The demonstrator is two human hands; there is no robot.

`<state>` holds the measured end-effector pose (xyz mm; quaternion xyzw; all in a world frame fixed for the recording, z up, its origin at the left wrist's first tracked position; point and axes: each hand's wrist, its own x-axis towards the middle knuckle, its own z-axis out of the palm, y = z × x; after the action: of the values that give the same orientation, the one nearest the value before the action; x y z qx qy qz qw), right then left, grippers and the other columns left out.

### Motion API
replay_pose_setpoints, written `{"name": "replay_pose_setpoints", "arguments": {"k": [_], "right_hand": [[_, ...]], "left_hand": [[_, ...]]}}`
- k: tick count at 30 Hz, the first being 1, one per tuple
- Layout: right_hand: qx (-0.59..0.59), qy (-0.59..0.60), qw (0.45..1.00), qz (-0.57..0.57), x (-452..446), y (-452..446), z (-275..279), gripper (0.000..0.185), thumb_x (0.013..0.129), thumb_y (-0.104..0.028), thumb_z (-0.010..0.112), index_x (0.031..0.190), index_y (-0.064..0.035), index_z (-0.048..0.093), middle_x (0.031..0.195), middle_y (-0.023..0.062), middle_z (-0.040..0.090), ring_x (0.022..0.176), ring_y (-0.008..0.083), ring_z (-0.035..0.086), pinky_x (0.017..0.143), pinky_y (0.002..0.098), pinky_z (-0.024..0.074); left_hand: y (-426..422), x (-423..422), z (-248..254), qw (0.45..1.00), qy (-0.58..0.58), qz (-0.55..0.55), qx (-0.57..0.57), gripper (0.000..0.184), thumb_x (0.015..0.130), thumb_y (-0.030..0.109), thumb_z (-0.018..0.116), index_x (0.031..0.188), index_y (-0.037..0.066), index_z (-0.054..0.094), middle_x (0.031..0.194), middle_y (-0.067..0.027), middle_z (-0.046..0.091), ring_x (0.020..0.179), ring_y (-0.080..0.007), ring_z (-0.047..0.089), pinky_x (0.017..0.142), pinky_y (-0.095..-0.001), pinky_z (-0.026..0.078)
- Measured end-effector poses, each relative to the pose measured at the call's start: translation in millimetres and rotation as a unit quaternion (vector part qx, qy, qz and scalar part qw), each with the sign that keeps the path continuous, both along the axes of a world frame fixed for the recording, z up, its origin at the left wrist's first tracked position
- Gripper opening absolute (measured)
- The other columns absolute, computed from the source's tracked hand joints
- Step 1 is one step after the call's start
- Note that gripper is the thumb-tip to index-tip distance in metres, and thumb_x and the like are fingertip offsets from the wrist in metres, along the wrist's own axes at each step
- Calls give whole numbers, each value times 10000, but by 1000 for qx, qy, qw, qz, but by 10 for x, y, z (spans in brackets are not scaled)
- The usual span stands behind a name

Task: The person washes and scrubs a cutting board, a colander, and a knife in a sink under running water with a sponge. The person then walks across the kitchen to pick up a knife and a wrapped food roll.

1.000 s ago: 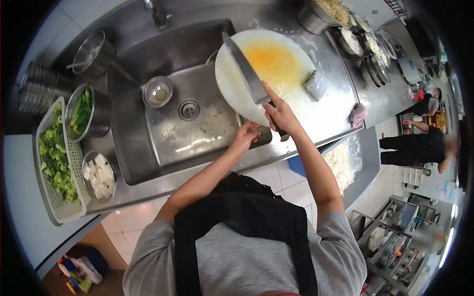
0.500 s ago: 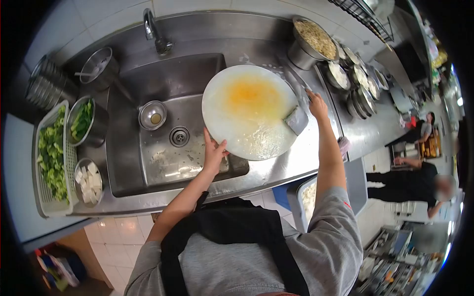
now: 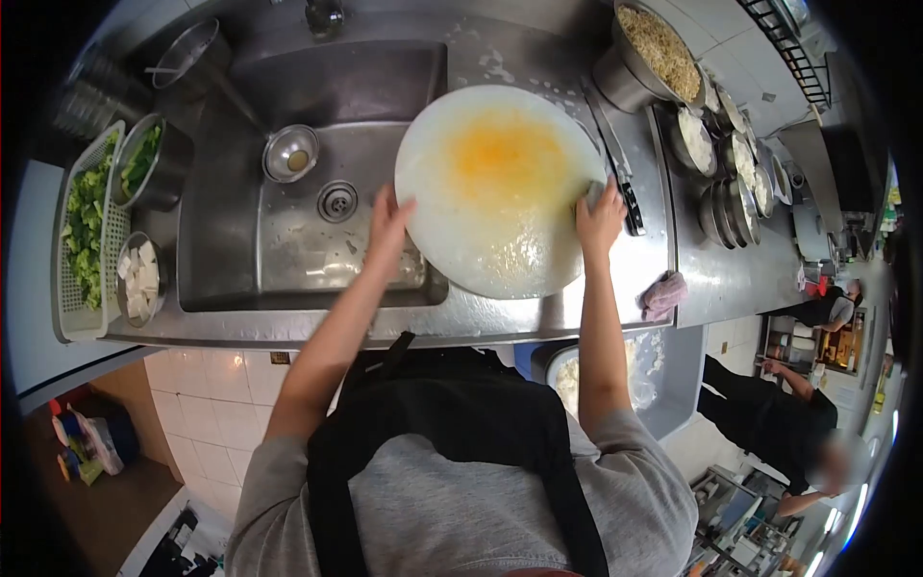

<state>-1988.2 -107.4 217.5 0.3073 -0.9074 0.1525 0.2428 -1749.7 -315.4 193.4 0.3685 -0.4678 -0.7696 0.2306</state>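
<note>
A round white cutting board (image 3: 495,221) with an orange-yellow stain and a wet sheen lies across the sink's right rim and the counter. My left hand (image 3: 388,229) grips its left edge, thumb on top, with some fingers hidden below. My right hand (image 3: 600,221) is closed around the opposite edge. A small grey piece (image 3: 593,194) shows by the right fingers; what it is I cannot make out. Just right of that hand, a long knife (image 3: 630,197) with a black handle rests on the counter.
The steel sink (image 3: 219,240) holds a small metal bowl (image 3: 279,165). At left are a broccoli basket (image 3: 117,231), a pot of greens (image 3: 168,178) and a bowl of white cubes (image 3: 159,288). A noodle-like heap (image 3: 659,53) and a pink cloth (image 3: 663,295) are at right. Other people stand beyond.
My right hand has left the knife, which lies on the counter, and moved onto the board's right edge. My left hand has slid up the left edge. The camera view has shifted.
</note>
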Motion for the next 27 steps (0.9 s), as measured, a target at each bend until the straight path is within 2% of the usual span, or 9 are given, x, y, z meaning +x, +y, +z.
{"name": "replay_pose_setpoints", "arguments": {"k": [2, 6, 8, 10, 13, 16, 20, 25, 27], "right_hand": [[-77, -62, 995, 20, -42, -297, 14, 434, 680, -159, 588, 1063, 25, 502, 929, 209, 553, 870, 357, 514, 743, 451, 411], [25, 2, 969, 244, 1019, -801, -85, 360, 648, -100, 591, 987, -12, 504, 883, 186, 531, 807, 339, 519, 693, 417, 413], [32, 42, 967, 249, 1311, -904, 56, 297, 654, -83, 579, 946, -51, 539, 852, 161, 537, 796, 321, 518, 689, 406, 418], [35, -54, 936, 346, 1022, -965, 5, 205, 686, -91, 564, 891, -82, 572, 842, 138, 552, 804, 312, 523, 673, 413, 424], [5, -59, 982, 179, 81, -1377, 32, 68, 750, -107, 525, 787, -73, 570, 805, 140, 551, 791, 317, 521, 678, 422, 419], [-17, 12, 993, 112, 107, -1451, -78, 65, 762, -114, 523, 768, -65, 566, 774, 153, 545, 759, 326, 520, 673, 429, 418], [34, -53, 966, 253, 1174, -1236, -12, 64, 748, -117, 551, 765, -58, 570, 791, 152, 548, 782, 322, 546, 663, 420, 459], [62, -38, 997, 5, -46, -1823, 176, 158, 717, -102, 542, 868, -53, 536, 831, 164, 580, 738, 337, 575, 631, 415, 464], [54, -55, 997, 21, 129, -1756, 52, 164, 713, -111, 549, 865, -54, 534, 827, 163, 582, 741, 334, 578, 629, 416, 464]], "left_hand": [[-262, -293, 33, 999, 35, 21, 8, 610, 826, 166, 583, 1331, 33, 267, 1171, -122, 492, 1025, -191, 510, 871, -304, 407], [-359, -466, 6, 996, 81, 31, 7, 555, 837, 159, 569, 1315, 31, 318, 1212, -124, 480, 1056, -186, 499, 868, -289, 413], [-331, -446, -55, 996, 77, 37, -11, 532, 839, 153, 566, 1304, 27, 339, 1193, -123, 496, 1045, -180, 504, 865, -285, 414], [-307, -406, -127, 996, 70, 42, -34, 510, 841, 146, 562, 1293, 24, 359, 1175, -121, 512, 1034, -174, 510, 862, -280, 414], [-254, -484, -215, 987, 133, 58, -75, 477, 838, 118, 561, 1265, -6, 388, 1127, -125, 547, 993, -168, 528, 864, -274, 404], [-224, -546, -305, 985, 121, 86, -84, 487, 834, 112, 561, 1265, -23, 379, 1131, -135, 544, 1004, -172, 524, 871, -277, 401], [-241, -486, -169, 982, 93, 83, -140, 513, 832, 91, 553, 1286, -34, 349, 1174, -165, 518, 1023, -189, 517, 892, -288, 387], [-144, -428, -154, 981, 125, 79, -124, 530, 841, 76, 535, 1310, -28, 311, 1253, -179, 449, 1090, -186, 467, 929, -284, 353], [-122, -415, -113, 984, 117, 81, -111, 514, 855, 86, 516, 1313, -21, 309, 1261, -176, 442, 1099, -185, 462, 931, -283, 350]]}}
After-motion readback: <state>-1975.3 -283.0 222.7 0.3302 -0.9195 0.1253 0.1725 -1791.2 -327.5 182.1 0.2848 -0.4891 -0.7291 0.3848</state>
